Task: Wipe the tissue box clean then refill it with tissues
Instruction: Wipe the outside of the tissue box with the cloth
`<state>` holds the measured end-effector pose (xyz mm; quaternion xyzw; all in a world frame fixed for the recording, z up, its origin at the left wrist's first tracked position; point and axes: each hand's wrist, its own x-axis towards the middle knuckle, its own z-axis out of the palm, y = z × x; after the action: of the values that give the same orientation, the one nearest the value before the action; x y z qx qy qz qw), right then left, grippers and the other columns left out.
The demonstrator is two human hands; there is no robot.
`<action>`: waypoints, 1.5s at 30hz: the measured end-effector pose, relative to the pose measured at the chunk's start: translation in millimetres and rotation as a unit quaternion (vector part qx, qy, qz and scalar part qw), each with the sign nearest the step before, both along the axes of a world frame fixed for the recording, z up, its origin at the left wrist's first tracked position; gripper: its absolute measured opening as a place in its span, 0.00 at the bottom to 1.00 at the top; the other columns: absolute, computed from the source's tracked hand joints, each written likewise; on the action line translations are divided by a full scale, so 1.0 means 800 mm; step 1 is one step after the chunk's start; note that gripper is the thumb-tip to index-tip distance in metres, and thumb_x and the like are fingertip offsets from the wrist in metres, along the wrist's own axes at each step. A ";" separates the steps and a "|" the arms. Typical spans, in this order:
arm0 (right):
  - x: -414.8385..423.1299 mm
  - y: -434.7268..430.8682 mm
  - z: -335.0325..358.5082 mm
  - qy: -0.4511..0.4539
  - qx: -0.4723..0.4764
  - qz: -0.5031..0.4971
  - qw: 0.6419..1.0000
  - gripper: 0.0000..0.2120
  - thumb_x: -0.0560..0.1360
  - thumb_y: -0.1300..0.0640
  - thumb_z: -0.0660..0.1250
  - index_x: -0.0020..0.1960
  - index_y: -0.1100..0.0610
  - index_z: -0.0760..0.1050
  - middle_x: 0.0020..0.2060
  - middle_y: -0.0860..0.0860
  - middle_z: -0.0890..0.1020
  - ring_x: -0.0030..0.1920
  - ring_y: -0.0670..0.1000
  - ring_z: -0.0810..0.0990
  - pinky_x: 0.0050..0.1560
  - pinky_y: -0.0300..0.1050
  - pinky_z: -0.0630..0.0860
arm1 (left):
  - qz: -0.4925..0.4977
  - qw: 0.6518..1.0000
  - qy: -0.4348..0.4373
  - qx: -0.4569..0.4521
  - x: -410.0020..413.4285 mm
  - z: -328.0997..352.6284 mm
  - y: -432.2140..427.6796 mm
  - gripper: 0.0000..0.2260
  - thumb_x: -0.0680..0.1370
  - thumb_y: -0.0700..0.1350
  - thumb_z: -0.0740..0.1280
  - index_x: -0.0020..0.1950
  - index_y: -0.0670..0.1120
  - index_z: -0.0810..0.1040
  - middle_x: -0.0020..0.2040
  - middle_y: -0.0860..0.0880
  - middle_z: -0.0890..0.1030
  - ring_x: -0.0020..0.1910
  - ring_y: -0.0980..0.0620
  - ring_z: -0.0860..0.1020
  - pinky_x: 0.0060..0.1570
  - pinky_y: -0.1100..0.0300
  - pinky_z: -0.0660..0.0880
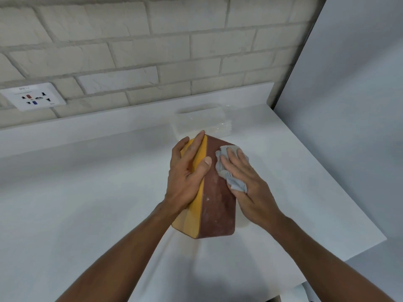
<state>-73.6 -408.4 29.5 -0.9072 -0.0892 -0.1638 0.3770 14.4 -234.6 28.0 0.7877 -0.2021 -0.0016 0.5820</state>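
Counter (87, 192): spread across the lower frame.
Tissue pack (200, 122): set at upper centre, sealed; refilling is judged undone.
Tissue box (216, 192): tilted at centre; dusty specks are seen, so wiping is judged unfinished.
Left hand (187, 173): clasped around the box's yellow side.
Right hand (248, 184): pressed flat on the cloth (229, 175).
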 end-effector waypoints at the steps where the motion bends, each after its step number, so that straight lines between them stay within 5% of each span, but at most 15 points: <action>1: 0.004 -0.002 0.002 0.021 0.035 -0.023 0.999 0.24 0.83 0.53 0.57 0.78 0.48 0.60 0.79 0.44 0.59 0.80 0.48 0.53 0.77 0.42 0.56 | -0.006 1.000 0.003 -0.009 0.000 0.000 0.001 0.25 0.76 0.66 0.62 0.73 0.80 0.63 0.78 0.53 0.63 0.78 0.59 0.64 0.74 0.62 0.66; 4: 0.012 0.004 0.011 0.042 0.078 -0.080 0.993 0.24 0.83 0.52 0.55 0.78 0.47 0.59 0.79 0.43 0.59 0.79 0.45 0.54 0.78 0.45 0.57 | -0.014 0.999 -0.004 -0.029 0.001 -0.002 0.004 0.26 0.78 0.62 0.63 0.76 0.73 0.65 0.77 0.51 0.65 0.76 0.63 0.65 0.67 0.76 0.65; 7: 0.000 0.011 0.005 -0.010 -0.024 -0.018 0.999 0.25 0.82 0.53 0.56 0.78 0.54 0.61 0.79 0.47 0.59 0.80 0.49 0.54 0.77 0.39 0.56 | -0.014 0.998 -0.013 -0.059 0.004 -0.009 0.017 0.26 0.79 0.59 0.63 0.78 0.66 0.67 0.76 0.50 0.68 0.75 0.64 0.66 0.71 0.71 0.66; 11: -0.001 0.011 0.007 0.024 0.030 -0.051 0.998 0.25 0.81 0.52 0.55 0.78 0.53 0.61 0.79 0.46 0.59 0.79 0.48 0.56 0.77 0.44 0.59 | -0.010 0.997 -0.008 -0.071 0.004 -0.011 0.021 0.26 0.79 0.58 0.64 0.78 0.64 0.67 0.75 0.49 0.68 0.75 0.63 0.67 0.71 0.70 0.67; 16: -0.022 0.030 0.003 -0.027 -0.121 0.038 0.992 0.25 0.82 0.54 0.56 0.78 0.55 0.62 0.79 0.46 0.61 0.80 0.51 0.53 0.76 0.52 0.62 | 0.001 0.997 -0.015 -0.074 0.007 -0.015 0.030 0.27 0.80 0.58 0.63 0.80 0.58 0.66 0.76 0.47 0.69 0.75 0.66 0.66 0.69 0.74 0.64; 20: 0.006 0.020 0.012 0.019 -0.023 -0.064 0.997 0.25 0.81 0.52 0.55 0.79 0.52 0.61 0.79 0.45 0.59 0.80 0.47 0.53 0.77 0.52 0.62 | -0.002 0.997 -0.012 -0.079 0.006 -0.015 0.028 0.28 0.79 0.57 0.63 0.80 0.55 0.67 0.76 0.47 0.69 0.74 0.67 0.66 0.68 0.75 0.65; 23: -0.008 0.032 0.008 -0.026 -0.134 -0.004 0.991 0.26 0.81 0.57 0.58 0.79 0.57 0.60 0.79 0.51 0.59 0.80 0.53 0.53 0.77 0.56 0.59 | -0.001 0.997 -0.019 -0.080 0.005 -0.014 0.029 0.28 0.79 0.56 0.63 0.80 0.53 0.67 0.76 0.45 0.69 0.73 0.69 0.66 0.68 0.76 0.64; 25: -0.021 0.032 0.005 -0.046 -0.203 0.058 0.976 0.27 0.81 0.55 0.56 0.79 0.58 0.60 0.79 0.52 0.59 0.80 0.53 0.52 0.78 0.56 0.57 | -0.004 0.996 -0.028 -0.079 0.006 -0.015 0.031 0.28 0.79 0.55 0.63 0.80 0.54 0.67 0.76 0.45 0.69 0.73 0.69 0.66 0.69 0.73 0.65; 28: -0.006 0.021 0.008 -0.043 -0.130 -0.002 0.991 0.26 0.81 0.58 0.58 0.78 0.58 0.61 0.79 0.50 0.61 0.80 0.51 0.53 0.75 0.58 0.62 | -0.008 0.997 -0.008 -0.082 0.007 -0.014 0.027 0.27 0.79 0.57 0.64 0.78 0.62 0.67 0.76 0.49 0.69 0.75 0.63 0.67 0.73 0.66 0.67; 30: 0.002 0.023 0.012 -0.017 -0.063 -0.054 0.996 0.26 0.81 0.57 0.58 0.78 0.56 0.61 0.79 0.48 0.60 0.80 0.50 0.53 0.74 0.57 0.66 | -0.009 0.997 -0.008 -0.073 0.007 -0.012 0.021 0.27 0.79 0.57 0.63 0.79 0.62 0.68 0.76 0.49 0.69 0.76 0.62 0.66 0.72 0.71 0.65; 35: -0.012 0.019 0.002 -0.042 -0.130 0.042 0.990 0.25 0.81 0.56 0.57 0.78 0.55 0.63 0.78 0.49 0.62 0.80 0.51 0.54 0.75 0.59 0.64 | -0.005 0.998 -0.011 -0.057 0.010 -0.015 0.024 0.28 0.80 0.59 0.62 0.80 0.59 0.67 0.77 0.49 0.68 0.75 0.66 0.65 0.70 0.75 0.62; 39: 0.004 0.016 0.013 -0.025 -0.038 -0.052 0.998 0.26 0.80 0.61 0.61 0.78 0.54 0.63 0.78 0.46 0.61 0.80 0.51 0.55 0.74 0.57 0.66 | -0.017 0.998 0.000 -0.064 0.004 -0.009 0.017 0.25 0.79 0.59 0.62 0.78 0.66 0.67 0.77 0.49 0.67 0.76 0.64 0.65 0.72 0.73 0.64; 43: -0.007 0.029 0.011 -0.049 -0.152 0.041 0.986 0.25 0.81 0.55 0.55 0.78 0.56 0.61 0.79 0.50 0.60 0.80 0.54 0.52 0.77 0.61 0.58 | -0.023 0.998 -0.020 -0.061 0.003 -0.010 0.021 0.25 0.80 0.58 0.63 0.78 0.64 0.67 0.77 0.47 0.68 0.77 0.59 0.65 0.72 0.72 0.63; 45: 0.000 0.020 0.016 -0.048 -0.130 0.024 0.990 0.25 0.81 0.57 0.57 0.78 0.56 0.63 0.79 0.50 0.62 0.80 0.53 0.53 0.76 0.61 0.59 | -0.024 0.998 -0.015 -0.059 0.003 -0.010 0.020 0.25 0.80 0.59 0.63 0.78 0.64 0.66 0.77 0.47 0.67 0.78 0.59 0.65 0.73 0.71 0.63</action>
<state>-73.6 -392.0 42.6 -0.9374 -0.1496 -0.1845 0.2548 16.5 -219.0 19.9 0.7471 -0.2297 0.0079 0.6238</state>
